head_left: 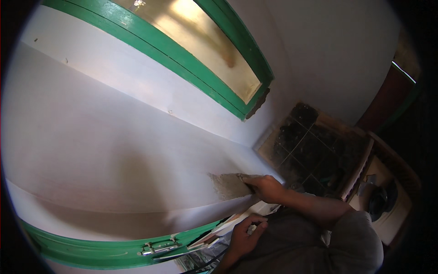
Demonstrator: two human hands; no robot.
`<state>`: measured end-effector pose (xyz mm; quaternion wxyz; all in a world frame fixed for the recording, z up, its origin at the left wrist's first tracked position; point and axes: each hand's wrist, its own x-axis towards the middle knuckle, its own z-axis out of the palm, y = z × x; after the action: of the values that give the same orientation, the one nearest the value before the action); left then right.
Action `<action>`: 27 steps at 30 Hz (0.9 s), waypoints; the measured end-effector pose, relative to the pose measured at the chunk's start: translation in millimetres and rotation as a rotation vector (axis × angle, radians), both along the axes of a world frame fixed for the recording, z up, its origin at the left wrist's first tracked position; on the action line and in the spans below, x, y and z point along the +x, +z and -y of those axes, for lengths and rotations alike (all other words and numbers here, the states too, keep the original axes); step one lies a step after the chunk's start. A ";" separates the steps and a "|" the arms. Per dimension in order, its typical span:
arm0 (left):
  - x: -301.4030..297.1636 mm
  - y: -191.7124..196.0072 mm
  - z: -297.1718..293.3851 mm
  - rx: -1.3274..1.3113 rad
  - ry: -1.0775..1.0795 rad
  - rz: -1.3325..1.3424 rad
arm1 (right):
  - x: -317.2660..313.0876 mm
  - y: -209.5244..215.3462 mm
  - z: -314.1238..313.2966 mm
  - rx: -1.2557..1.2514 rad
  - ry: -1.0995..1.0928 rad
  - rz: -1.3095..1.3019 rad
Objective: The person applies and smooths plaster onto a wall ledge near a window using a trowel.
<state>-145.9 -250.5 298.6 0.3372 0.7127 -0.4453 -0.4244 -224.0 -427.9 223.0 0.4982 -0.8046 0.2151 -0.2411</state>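
My right hand (269, 188) reaches in from the right, closed on a thin scraper-like tool (246, 176), most of which is hidden by the fingers. It is up against a rough grey-brown patch (226, 186) near the lower edge of the white wall surface (114, 128). Closer to my body, my left hand (246, 235) has its fingers curled in. A small pale spot shows between them, too small to name.
A green-framed window (182, 64) lies along the top, with broken plaster at its corner. Below runs a green frame with a metal bolt (159, 248), beside stacked flat pieces (210, 242). Dark floor tiles (315, 146) and a wooden chair (365, 171) with dark things on its seat are at right.
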 end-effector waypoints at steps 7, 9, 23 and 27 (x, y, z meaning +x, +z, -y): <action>5.2 12.8 15.2 -0.220 0.009 -0.094 | 0.0 3.4 0.8 -0.023 -0.046 0.202; 7.5 23.0 19.5 -0.233 -0.042 -0.015 | 0.6 1.5 2.0 -0.009 -0.046 0.206; 14.5 65.3 15.9 -0.407 -0.200 0.382 | 11.0 -30.6 16.6 0.089 -0.063 -0.019; 10.7 62.5 6.7 -0.554 -0.032 0.318 | 10.5 -35.1 25.5 0.181 -0.199 -0.001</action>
<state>-135.3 -257.2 361.1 0.4379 0.6440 -0.6023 -0.1755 -213.6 -453.4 187.9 0.5422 -0.7312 0.3151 -0.2686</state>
